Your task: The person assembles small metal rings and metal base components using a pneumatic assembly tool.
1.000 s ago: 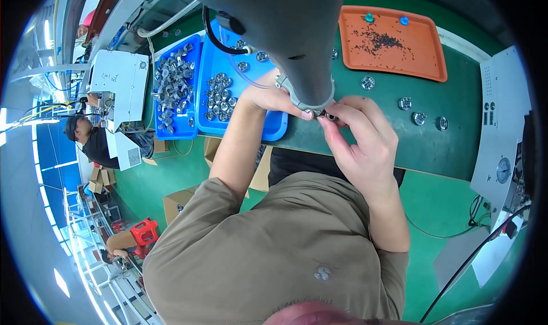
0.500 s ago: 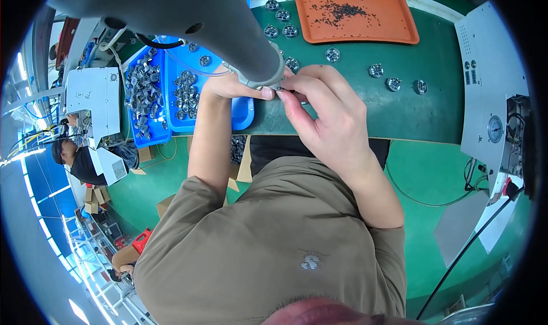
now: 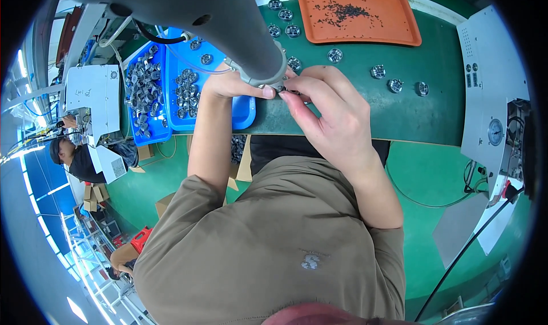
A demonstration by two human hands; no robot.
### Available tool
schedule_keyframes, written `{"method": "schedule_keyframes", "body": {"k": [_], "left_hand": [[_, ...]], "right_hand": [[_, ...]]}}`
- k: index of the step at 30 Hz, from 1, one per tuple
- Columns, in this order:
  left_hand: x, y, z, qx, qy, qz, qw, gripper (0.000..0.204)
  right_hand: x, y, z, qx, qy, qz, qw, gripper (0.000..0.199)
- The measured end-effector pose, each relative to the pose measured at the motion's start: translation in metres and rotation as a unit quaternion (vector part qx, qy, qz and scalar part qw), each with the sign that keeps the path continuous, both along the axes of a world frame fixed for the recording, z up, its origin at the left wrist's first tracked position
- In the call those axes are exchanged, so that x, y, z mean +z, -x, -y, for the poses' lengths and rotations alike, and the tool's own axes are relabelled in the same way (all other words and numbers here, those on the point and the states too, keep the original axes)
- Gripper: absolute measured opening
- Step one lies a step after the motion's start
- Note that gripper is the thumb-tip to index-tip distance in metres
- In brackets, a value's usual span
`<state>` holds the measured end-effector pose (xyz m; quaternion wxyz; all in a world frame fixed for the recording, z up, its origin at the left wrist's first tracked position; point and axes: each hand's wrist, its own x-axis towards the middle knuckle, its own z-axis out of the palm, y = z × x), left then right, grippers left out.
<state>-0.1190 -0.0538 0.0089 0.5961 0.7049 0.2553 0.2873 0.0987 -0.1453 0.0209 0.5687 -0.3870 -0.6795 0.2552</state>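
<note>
My left hand is at the lower end of a thick grey tool arm. Its thumb lies by the arm's collar, while the fingers are mostly hidden behind it. Just right of that end, my right hand bends thumb and forefinger together in a pinch. Something small and dark lies at the right fingertips, too small to name. Round clear-and-metal parts sit on the green table beyond and to the right of my hands, one of them close behind the collar.
A blue tray with more round parts stands left of my hands. Farther left, a blue bin holds grey pieces. At the back lies an orange tray of tiny dark pieces. A grey machine borders the right; another person is at far left.
The view has shifted slightly. Both hands keep their place at the lower end of the grey arm, with the right fingertips still pinched.
</note>
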Motion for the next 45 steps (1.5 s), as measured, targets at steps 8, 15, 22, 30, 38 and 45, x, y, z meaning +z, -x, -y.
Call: {"method": "schedule_keyframes", "body": {"k": [8,15,22,30,38,45], "left_hand": [[-0.010,0.006,-0.006,-0.023,0.010,0.003,1.000,0.051],[-0.012,0.005,-0.007,-0.024,-0.014,0.006,1.000,0.050],[0.003,-0.008,-0.013,-0.076,0.018,0.079,0.994,0.041],[0.005,-0.010,-0.027,-0.226,-0.066,0.074,0.969,0.039],[-0.006,-0.013,-0.014,-0.217,0.066,0.180,0.957,0.040],[-0.010,-0.007,-0.016,-0.207,0.056,0.169,0.962,0.042]], "right_hand": [[0.004,-0.001,-0.005,0.045,-0.026,-0.045,0.998,0.023],[0.012,0.001,-0.001,-0.007,0.013,-0.052,0.999,0.022],[-0.003,-0.001,0.003,0.006,0.026,-0.089,0.996,0.018],[-0.028,-0.019,0.009,0.204,0.150,-0.369,0.894,0.023],[-0.036,-0.027,0.007,0.263,0.109,-0.411,0.866,0.024],[-0.039,-0.025,0.009,0.288,0.152,-0.466,0.823,0.023]]}}
